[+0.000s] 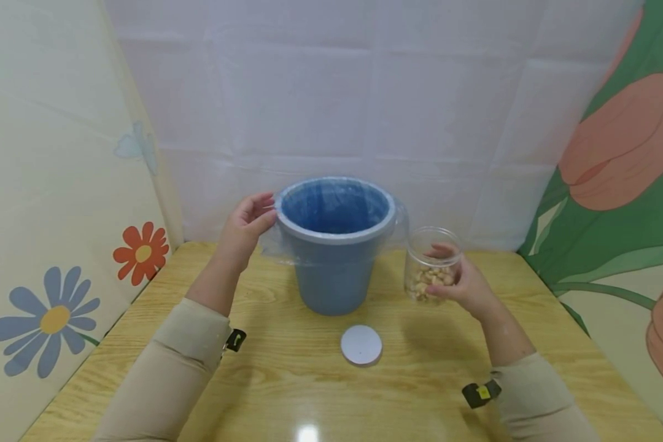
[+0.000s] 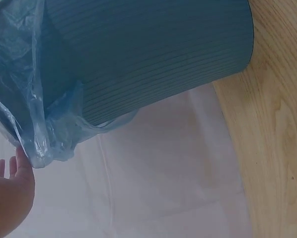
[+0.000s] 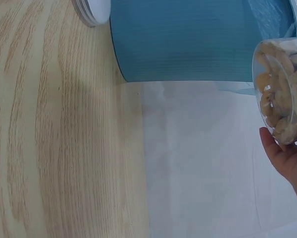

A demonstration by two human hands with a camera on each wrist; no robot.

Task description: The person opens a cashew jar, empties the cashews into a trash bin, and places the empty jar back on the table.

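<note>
A blue bin (image 1: pixel 334 276) stands upright on the table, lined with a thin clear plastic bag (image 2: pixel 64 119) folded out over its rim. At the left side of that rim is my left hand (image 1: pixel 245 230), thumb and fingers apart; in the left wrist view its fingertips (image 2: pixel 22 157) meet the edge of the bag. To the right of the bin, my right hand (image 1: pixel 466 285) grips a clear jar (image 1: pixel 432 236) by its side. The jar is uncapped and upright, partly filled with tan, nut-like pieces (image 3: pixel 277 94), and held above the table.
On the wooden table (image 1: pixel 298 387), in front of the bin, lies a round white lid (image 1: pixel 361 345). A white sheet (image 1: pixel 309 92) hangs directly behind the bin. Flower-patterned panels (image 1: pixel 613 147) close in both sides.
</note>
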